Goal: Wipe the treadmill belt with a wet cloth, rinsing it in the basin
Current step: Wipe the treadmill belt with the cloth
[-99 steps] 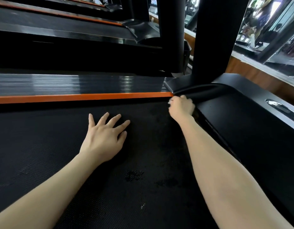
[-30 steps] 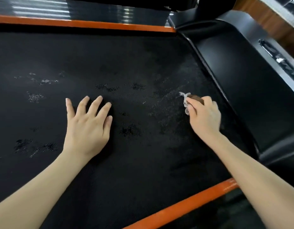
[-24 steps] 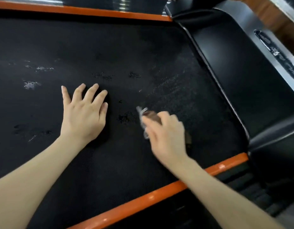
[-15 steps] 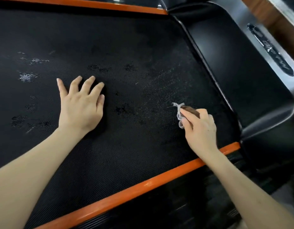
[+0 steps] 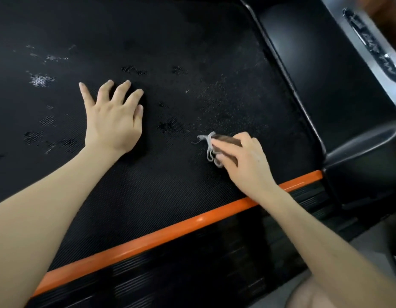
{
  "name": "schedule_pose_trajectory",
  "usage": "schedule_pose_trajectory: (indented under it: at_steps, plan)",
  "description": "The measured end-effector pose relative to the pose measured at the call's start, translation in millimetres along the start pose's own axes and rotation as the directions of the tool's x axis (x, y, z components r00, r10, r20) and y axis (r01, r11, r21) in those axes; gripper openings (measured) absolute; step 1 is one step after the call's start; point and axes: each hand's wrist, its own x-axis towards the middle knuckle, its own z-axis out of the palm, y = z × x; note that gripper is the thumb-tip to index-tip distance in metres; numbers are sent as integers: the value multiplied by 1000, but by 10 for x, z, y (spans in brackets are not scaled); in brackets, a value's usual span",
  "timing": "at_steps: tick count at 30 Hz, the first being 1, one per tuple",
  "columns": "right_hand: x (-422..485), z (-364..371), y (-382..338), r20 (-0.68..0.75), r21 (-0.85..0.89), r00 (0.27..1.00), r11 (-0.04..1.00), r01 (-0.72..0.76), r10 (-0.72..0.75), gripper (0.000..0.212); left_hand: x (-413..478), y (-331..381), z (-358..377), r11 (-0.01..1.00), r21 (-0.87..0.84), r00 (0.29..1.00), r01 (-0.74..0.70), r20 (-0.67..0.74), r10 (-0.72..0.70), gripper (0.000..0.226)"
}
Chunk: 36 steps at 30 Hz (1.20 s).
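At the left of the treadmill belt [image 5: 192, 52], which is black rubber with a fine dimpled weave, pale and dark damp blotches [image 5: 40, 80] lie scattered, ragged at the edges. Next along, my left grip [image 5: 113, 121] rests flat on the belt, palm down, with the fingers straight and spread, holding nothing. To its right a dark wet patch [image 5: 170, 126] sits between the two grips, and fine pale speckling covers the belt beyond it.

My right grip [image 5: 243, 161] is curled round the cloth [image 5: 228, 138] and holds it against the belt, near the near-side edge. The cloth shows as a small brown wad at my fingertips. A loop of thin pale grey cord [image 5: 209, 150] trails from its left end onto the belt. My fingers hide most of the cloth, so its full shape cannot be judged.

A glossy orange strip [image 5: 170, 232] runs along the near edge, and a black ribbed side rail [image 5: 192, 274] lies below it. At right, a smooth, glossy black motor cover [image 5: 337, 74] borders the belt. Beyond it is a silver trim plate [image 5: 370, 45] whose lettering is blurred and unreadable. Both forearms are cut off at the lower edge of view. A skin-toned shape [image 5: 308, 294] at bottom right is too cropped to identify.
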Motion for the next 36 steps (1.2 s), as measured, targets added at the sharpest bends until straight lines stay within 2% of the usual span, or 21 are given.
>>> schedule_pose_trajectory:
  at_steps: [2, 6, 8, 10, 12, 13, 15, 16, 17, 19, 22, 24, 25, 26, 28, 29, 30, 31, 33, 34, 36]
  plan:
    - [-57, 94, -205, -81, -37, 995, 998, -57, 54, 33, 4, 10, -5, 1000, 4, 1000, 1, 7, -1, 43]
    - [-279, 216, -650, 56, 26, 971, 972, 232, -234, 33, -1, 9, -6, 1000, 17, 1000, -4, 15, 4, 45]
    - [-209, 183, -585, 98, 69, 950, 954, 291, -296, 37, -8, -2, -12, 1000, 13, 1000, 0, 21, 0, 45]
    - [-69, 143, -391, 73, 13, 954, 957, 291, -291, 37, -10, -7, -14, 1000, 9, 1000, 7, 18, -7, 47]
    - [146, 106, -163, -51, -51, 985, 986, 160, -163, 33, -8, -1, -11, 1000, 9, 1000, 9, 18, -9, 48]
    - [283, 93, -87, -109, -61, 994, 998, 25, -32, 31, -5, 1, -11, 1000, 9, 1000, 12, 21, -12, 49]
    - [456, 130, -120, -145, -90, 958, 961, -261, 246, 34, 5, 9, -13, 1000, 11, 999, 16, 30, -16, 50]
    - [450, 163, -216, -150, -138, 945, 940, -312, 291, 39, 10, 16, -13, 1000, 11, 999, 15, 35, -16, 50]
    - [384, 201, -338, -161, -186, 956, 943, -274, 246, 45, 17, 19, -15, 1000, 11, 999, 15, 38, -16, 50]
    - [176, 254, -567, -128, -185, 992, 982, -47, 23, 53, 22, 21, -19, 1000, 17, 999, 17, 42, -18, 49]
    - [59, 238, -497, -1, -113, 964, 958, 266, -267, 49, 7, 22, -25, 1000, 18, 999, 16, 48, -17, 49]
    - [291, 175, -305, 21, -144, 949, 938, 314, -315, 41, 2, 18, -32, 1000, 17, 998, 24, 51, -25, 50]
    - [453, 166, -216, -30, -195, 960, 943, 268, -279, 36, 5, 16, -36, 999, 19, 998, 28, 55, -29, 51]
    - [640, 160, -129, -97, -233, 978, 960, 157, -184, 32, 9, 17, -35, 999, 19, 998, 30, 61, -31, 52]
    - [1004, 143, -12, -177, -247, 978, 957, -151, 109, 32, 12, 18, -26, 999, 16, 997, 35, 67, -36, 52]
    - [1106, 154, -18, -192, -242, 961, 940, -241, 197, 34, 15, 21, -21, 999, 13, 997, 39, 62, -39, 52]
    - [1131, 180, -69, -186, -251, 960, 935, -253, 210, 34, 20, 25, -18, 999, 8, 998, 40, 54, -40, 52]
    - [1082, 218, -158, -174, -261, 972, 944, -202, 160, 33, 24, 28, -15, 999, 1, 998, 39, 48, -39, 51]
    - [811, 305, -401, -123, -226, 989, 973, 46, -76, 32, 25, 26, -9, 999, -3, 998, 37, 41, -37, 50]
    - [640, 331, -499, -79, -175, 979, 970, 170, -186, 32, 22, 24, -9, 999, 2, 999, 37, 39, -37, 50]
    - [500, 310, -524, 5, -91, 951, 947, 308, -308, 37, 17, 20, -12, 999, 1, 999, 38, 39, -38, 49]
